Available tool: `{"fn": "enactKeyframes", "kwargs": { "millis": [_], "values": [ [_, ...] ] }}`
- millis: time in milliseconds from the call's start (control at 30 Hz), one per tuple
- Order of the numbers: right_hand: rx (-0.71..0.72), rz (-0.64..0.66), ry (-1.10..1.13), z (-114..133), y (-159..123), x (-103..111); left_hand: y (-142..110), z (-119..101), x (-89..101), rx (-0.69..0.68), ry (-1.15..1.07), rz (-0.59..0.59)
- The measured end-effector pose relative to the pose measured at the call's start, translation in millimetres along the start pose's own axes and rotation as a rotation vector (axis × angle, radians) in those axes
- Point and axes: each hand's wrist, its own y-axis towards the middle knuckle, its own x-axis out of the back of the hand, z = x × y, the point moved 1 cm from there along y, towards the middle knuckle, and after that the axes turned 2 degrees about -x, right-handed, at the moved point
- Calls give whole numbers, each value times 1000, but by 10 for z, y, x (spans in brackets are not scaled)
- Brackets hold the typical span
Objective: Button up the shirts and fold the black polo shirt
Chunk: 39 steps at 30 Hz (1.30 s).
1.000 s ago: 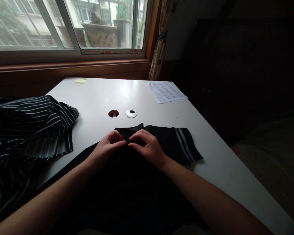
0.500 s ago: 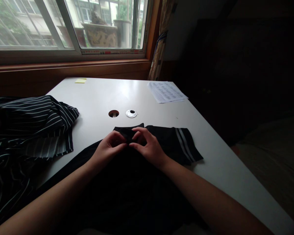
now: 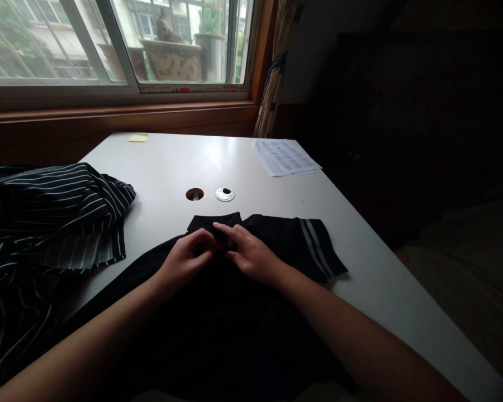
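Note:
A black collared shirt [image 3: 235, 312] lies spread on the white table in front of me. Two pale stripes run across its short sleeve [image 3: 318, 248] on the right. My left hand [image 3: 189, 254] pinches the dark cloth just below the collar [image 3: 207, 221], thumb and fingers closed. Close beside it, my right hand [image 3: 249, 251] grips the shirt's front at the same spot, its index finger stretched over the collar's edge. The fingertips of both hands nearly meet. Whatever small part lies between them is too dark to make out.
A black garment with white stripes [image 3: 84, 195] is heaped at the left. Printed sheets [image 3: 285, 157] lie at the table's [image 3: 163, 167] far right corner, and a yellow note [image 3: 138, 138] at the far left. A round hole [image 3: 194, 194] and a silver ring [image 3: 225, 194] sit beyond the collar.
Both hands have shifted slightly toward me. The collar now lies flatter and shows more clearly above them. My right index finger has moved left across the cloth.

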Motion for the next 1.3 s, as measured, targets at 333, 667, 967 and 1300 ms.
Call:
{"fn": "enactKeyframes", "kwargs": {
  "millis": [333, 667, 967, 1300],
  "values": [
    [-48, 54, -97, 26, 4, 37, 6, -19, 61, -70, 62, 66],
    [-178, 59, 166, -139, 57, 57, 32, -17, 78, -75, 75, 89],
    [-55, 118, 137, -55, 18, 127, 32, 32, 89, -155, 143, 110],
    [-83, 50, 114, -113, 19, 88, 26, 36, 74, -147, 115, 90]
  ]
}}
